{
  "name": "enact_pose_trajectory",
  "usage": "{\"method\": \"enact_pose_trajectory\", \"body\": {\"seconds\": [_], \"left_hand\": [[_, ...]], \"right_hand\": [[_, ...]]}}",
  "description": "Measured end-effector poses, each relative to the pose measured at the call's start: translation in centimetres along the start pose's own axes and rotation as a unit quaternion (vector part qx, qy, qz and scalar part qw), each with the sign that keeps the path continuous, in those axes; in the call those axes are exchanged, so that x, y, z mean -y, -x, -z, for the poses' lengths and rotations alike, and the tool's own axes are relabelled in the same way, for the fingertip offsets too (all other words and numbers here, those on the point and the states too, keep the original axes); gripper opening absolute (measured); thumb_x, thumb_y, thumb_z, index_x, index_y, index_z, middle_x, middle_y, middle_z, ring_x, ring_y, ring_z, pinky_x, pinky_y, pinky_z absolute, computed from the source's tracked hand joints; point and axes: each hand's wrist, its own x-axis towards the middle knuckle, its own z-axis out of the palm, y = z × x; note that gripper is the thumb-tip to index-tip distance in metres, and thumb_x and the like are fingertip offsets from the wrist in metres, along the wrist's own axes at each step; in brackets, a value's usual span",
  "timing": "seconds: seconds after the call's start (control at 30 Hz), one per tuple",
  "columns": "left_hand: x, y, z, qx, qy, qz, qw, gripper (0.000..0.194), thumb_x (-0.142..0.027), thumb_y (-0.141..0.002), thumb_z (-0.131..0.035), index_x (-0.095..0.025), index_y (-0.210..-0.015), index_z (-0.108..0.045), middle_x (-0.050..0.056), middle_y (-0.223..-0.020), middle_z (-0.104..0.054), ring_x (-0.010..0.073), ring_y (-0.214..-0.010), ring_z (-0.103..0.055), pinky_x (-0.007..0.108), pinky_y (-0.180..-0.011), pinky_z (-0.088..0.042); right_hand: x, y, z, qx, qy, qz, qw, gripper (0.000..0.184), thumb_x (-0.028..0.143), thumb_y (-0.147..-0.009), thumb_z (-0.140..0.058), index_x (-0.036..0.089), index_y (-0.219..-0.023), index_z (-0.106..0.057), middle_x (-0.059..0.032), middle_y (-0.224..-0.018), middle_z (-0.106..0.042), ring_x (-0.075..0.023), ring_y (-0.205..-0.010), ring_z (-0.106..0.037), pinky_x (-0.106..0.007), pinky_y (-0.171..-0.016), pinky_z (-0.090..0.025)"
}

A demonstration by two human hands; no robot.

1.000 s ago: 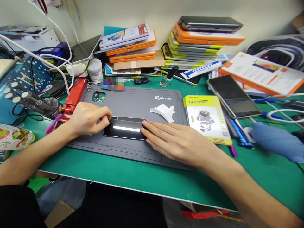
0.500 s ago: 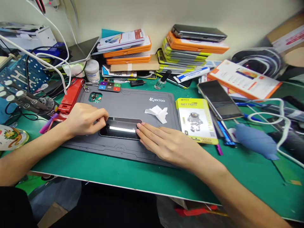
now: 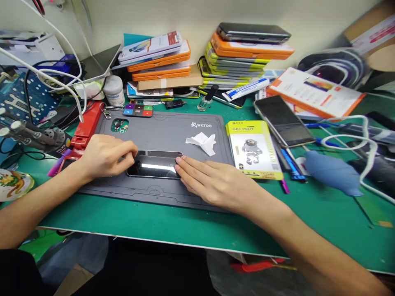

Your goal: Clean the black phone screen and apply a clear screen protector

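Note:
A black glossy smartphone lies flat on a grey work mat, its screen reflecting a bright strip of light. My left hand is at the phone's left end, fingers curled and thumb and index drawn together at the corner. Whatever may be between those fingertips is hidden. From the right, my right hand rests its stretched fingers on the phone's right end. A crumpled white tissue sits on the mat just above this hand.
A yellow battery box stands right of the mat, beside another dark phone and a blue air blower. Stacked boxes line the wall. A red tool and screwdriver holder are at left.
The whole view has shifted slightly, with most of the bench appearing a little further left and up. Both hands keep nearly the same pose at the smartphone.

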Motion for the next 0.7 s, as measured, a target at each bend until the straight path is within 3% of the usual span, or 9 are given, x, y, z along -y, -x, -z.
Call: {"method": "enact_pose_trajectory", "body": {"seconds": [0.13,0.23,0.33,0.5,0.7], "left_hand": [[0.06,-0.20,0.16,0.039,0.020,0.020,0.999,0.016,-0.017,-0.102,-0.056,-0.025,-0.098,-0.070,-0.005,-0.074,-0.077,0.0147,-0.062,-0.072,0.030,-0.060,-0.049],[0.13,-0.66,0.25,0.091,0.077,0.017,0.993,0.014,-0.027,-0.107,-0.058,-0.022,-0.113,-0.070,0.004,-0.104,-0.085,0.0206,-0.095,-0.081,0.033,-0.084,-0.060],[0.08,-0.95,0.21,0.131,0.137,-0.011,0.982,0.025,-0.043,-0.110,-0.066,-0.021,-0.123,-0.068,0.011,-0.131,-0.082,0.0246,-0.120,-0.078,0.039,-0.106,-0.060],[-0.18,-0.75,-0.10,0.202,0.155,-0.031,0.967,0.050,-0.064,-0.105,-0.073,-0.020,-0.129,-0.069,0.018,-0.154,-0.072,0.0337,-0.135,-0.074,0.049,-0.111,-0.060],[0.05,-0.41,-0.23,0.224,0.167,-0.012,0.960,0.035,-0.054,-0.111,-0.068,-0.022,-0.124,-0.073,0.015,-0.156,-0.072,0.0311,-0.138,-0.072,0.048,-0.115,-0.059]], "right_hand": [[-0.01,0.05,-0.12,-0.006,0.010,-0.006,1.000,0.028,0.005,-0.105,-0.069,0.002,-0.131,-0.079,-0.0201,-0.135,-0.083,-0.0299,-0.124,-0.083,-0.036,-0.085,-0.071],[-0.02,0.00,-0.12,-0.006,0.013,-0.008,1.000,0.027,0.006,-0.106,-0.069,0.004,-0.130,-0.080,-0.0182,-0.135,-0.084,-0.0289,-0.124,-0.082,-0.035,-0.086,-0.071],[-0.06,-0.08,-0.07,-0.007,0.011,-0.008,1.000,0.027,0.007,-0.105,-0.070,0.003,-0.130,-0.080,-0.0194,-0.135,-0.083,-0.0295,-0.124,-0.083,-0.036,-0.085,-0.071],[-0.08,-0.11,-0.09,-0.015,0.002,-0.008,1.000,0.026,0.007,-0.105,-0.070,0.001,-0.129,-0.080,-0.0211,-0.134,-0.084,-0.0312,-0.123,-0.083,-0.037,-0.083,-0.071],[0.02,-0.02,-0.27,-0.020,-0.003,-0.011,1.000,0.026,0.007,-0.107,-0.068,0.000,-0.129,-0.080,-0.0205,-0.134,-0.084,-0.0308,-0.122,-0.083,-0.037,-0.082,-0.071]]}}
